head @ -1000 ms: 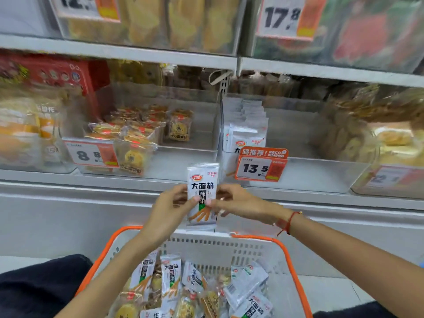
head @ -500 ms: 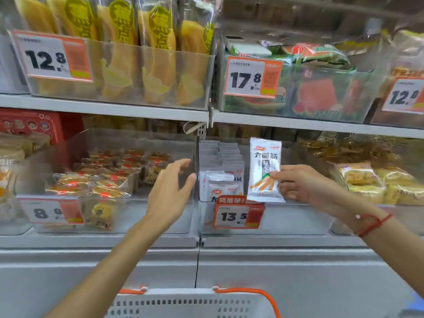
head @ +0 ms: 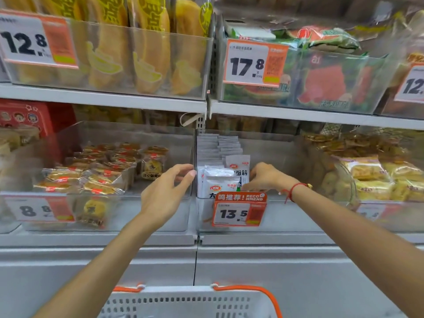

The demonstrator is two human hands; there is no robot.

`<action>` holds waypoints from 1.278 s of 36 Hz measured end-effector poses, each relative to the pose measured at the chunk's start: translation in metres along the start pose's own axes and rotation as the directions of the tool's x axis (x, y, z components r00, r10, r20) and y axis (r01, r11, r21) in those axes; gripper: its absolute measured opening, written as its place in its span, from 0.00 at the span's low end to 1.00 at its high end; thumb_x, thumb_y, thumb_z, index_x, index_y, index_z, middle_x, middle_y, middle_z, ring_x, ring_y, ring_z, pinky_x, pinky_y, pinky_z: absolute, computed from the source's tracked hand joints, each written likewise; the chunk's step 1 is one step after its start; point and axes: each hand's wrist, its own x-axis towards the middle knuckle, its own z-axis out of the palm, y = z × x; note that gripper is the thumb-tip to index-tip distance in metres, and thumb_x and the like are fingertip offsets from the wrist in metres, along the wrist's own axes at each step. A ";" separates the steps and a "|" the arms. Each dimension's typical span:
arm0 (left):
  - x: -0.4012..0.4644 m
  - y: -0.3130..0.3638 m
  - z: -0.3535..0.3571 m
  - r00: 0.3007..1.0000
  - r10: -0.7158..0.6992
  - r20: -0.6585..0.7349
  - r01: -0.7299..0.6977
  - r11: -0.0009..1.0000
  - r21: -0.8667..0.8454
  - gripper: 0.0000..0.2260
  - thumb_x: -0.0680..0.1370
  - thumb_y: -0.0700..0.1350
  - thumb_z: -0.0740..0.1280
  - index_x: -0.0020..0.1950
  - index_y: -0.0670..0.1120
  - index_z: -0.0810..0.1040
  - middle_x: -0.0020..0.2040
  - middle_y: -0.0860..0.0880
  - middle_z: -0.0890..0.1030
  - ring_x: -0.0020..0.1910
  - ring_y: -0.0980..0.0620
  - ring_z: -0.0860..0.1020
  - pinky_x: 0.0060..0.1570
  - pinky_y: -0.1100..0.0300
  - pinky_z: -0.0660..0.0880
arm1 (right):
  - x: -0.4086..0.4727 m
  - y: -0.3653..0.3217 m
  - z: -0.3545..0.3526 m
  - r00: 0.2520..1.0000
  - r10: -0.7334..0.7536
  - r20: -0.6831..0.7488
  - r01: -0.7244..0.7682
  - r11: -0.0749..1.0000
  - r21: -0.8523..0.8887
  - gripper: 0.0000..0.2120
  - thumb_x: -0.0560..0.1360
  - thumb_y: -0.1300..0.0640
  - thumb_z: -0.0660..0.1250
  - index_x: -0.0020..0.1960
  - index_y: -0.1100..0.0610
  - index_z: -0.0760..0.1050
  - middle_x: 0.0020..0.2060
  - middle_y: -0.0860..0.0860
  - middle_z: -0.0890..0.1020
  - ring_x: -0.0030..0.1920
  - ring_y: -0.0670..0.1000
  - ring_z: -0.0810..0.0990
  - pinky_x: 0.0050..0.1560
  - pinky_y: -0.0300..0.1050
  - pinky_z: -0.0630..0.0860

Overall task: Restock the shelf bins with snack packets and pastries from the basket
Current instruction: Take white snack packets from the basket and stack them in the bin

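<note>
- Head view: my right hand (head: 266,177) sits in the middle of the frame, inside the clear bin (head: 286,216) with the 13.5 price tag (head: 238,213) on its front wall.
- Its fingers are curled round the right edge of a white snack packet (head: 239,171), which stands upright against the row of same white packets (head: 218,154) filling the bin's left side.
- A red string bracelet (head: 292,190) circles that wrist.
- My left hand (head: 164,193) hovers just left of centre, fingers loosely spread and holding nothing; its fingertips (head: 191,173) are at the wall between this bin and its neighbour, though I cannot tell whether they touch it.
- The neighbouring bin (head: 137,216), centre left, holds wrapped golden pastries (head: 96,177) and carries an 8.8 tag (head: 37,211).
- The white basket (head: 183,304) with its orange handle (head: 266,294) shows only as a rim at the bottom centre; its contents are out of view.
- On the shelf above, upper right, a 17.8 tag (head: 250,63) fronts a bin of watermelon-print packs (head: 321,81).
</note>
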 end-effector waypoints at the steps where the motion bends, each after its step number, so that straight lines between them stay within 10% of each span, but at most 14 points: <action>1: 0.000 0.000 0.000 1.000 0.000 -0.005 0.000 1.000 0.003 0.14 0.80 0.61 0.56 0.63 0.62 0.73 0.52 0.65 0.74 0.53 0.64 0.71 0.51 0.60 0.64 | 0.002 -0.001 0.003 1.000 -0.001 -0.009 0.001 1.000 -0.021 0.12 0.73 0.55 0.73 0.53 0.58 0.77 0.45 0.50 0.80 0.39 0.46 0.80 0.36 0.36 0.76; 5: 0.001 -0.001 0.002 1.000 0.002 -0.014 -0.002 0.999 -0.033 0.14 0.80 0.60 0.58 0.63 0.62 0.74 0.52 0.65 0.75 0.53 0.62 0.73 0.52 0.60 0.64 | 0.007 -0.003 0.011 1.000 0.012 -0.023 -0.013 0.999 -0.034 0.10 0.73 0.53 0.73 0.45 0.55 0.73 0.39 0.49 0.78 0.39 0.47 0.78 0.40 0.40 0.77; 11: 0.000 -0.001 0.001 0.999 0.011 -0.032 -0.012 1.000 -0.027 0.13 0.80 0.61 0.58 0.61 0.63 0.74 0.50 0.66 0.75 0.52 0.64 0.72 0.50 0.60 0.64 | 0.012 0.003 0.012 0.998 0.056 0.023 -0.055 0.998 -0.019 0.22 0.72 0.48 0.73 0.60 0.58 0.72 0.53 0.55 0.80 0.50 0.52 0.81 0.53 0.48 0.79; 18: -0.004 0.002 -0.001 0.999 0.021 -0.041 -0.023 0.999 -0.035 0.12 0.80 0.61 0.58 0.61 0.62 0.74 0.50 0.65 0.76 0.52 0.62 0.74 0.53 0.58 0.69 | -0.007 0.008 -0.005 0.981 0.060 0.183 -0.097 0.975 0.198 0.16 0.76 0.52 0.68 0.59 0.62 0.77 0.51 0.54 0.83 0.47 0.49 0.83 0.47 0.41 0.81; 32: -0.033 0.009 -0.023 0.983 0.156 -0.095 -0.178 0.934 -0.308 0.08 0.78 0.48 0.67 0.57 0.57 0.76 0.51 0.63 0.79 0.49 0.63 0.77 0.52 0.58 0.76 | -0.091 -0.006 -0.013 0.884 -0.164 -0.438 0.322 0.893 0.316 0.07 0.75 0.54 0.69 0.51 0.55 0.78 0.41 0.48 0.82 0.36 0.44 0.81 0.32 0.32 0.74; 38: -0.080 -0.021 -0.015 0.996 0.088 -0.027 -0.091 0.917 -0.388 0.03 0.78 0.52 0.67 0.46 0.58 0.80 0.43 0.63 0.82 0.46 0.59 0.80 0.45 0.58 0.74 | -0.134 -0.007 0.043 0.966 -0.259 -0.022 0.245 0.877 0.414 0.02 0.75 0.59 0.70 0.44 0.55 0.79 0.31 0.49 0.82 0.29 0.44 0.78 0.28 0.34 0.71; 46: -0.134 -0.098 0.037 0.949 -0.085 0.304 0.153 0.966 -0.210 0.05 0.80 0.51 0.64 0.47 0.55 0.80 0.45 0.59 0.83 0.45 0.59 0.80 0.47 0.58 0.76 | -0.115 0.037 0.147 0.874 -0.051 0.483 0.020 0.997 0.069 0.07 0.78 0.57 0.65 0.52 0.60 0.79 0.39 0.53 0.82 0.35 0.47 0.79 0.33 0.32 0.75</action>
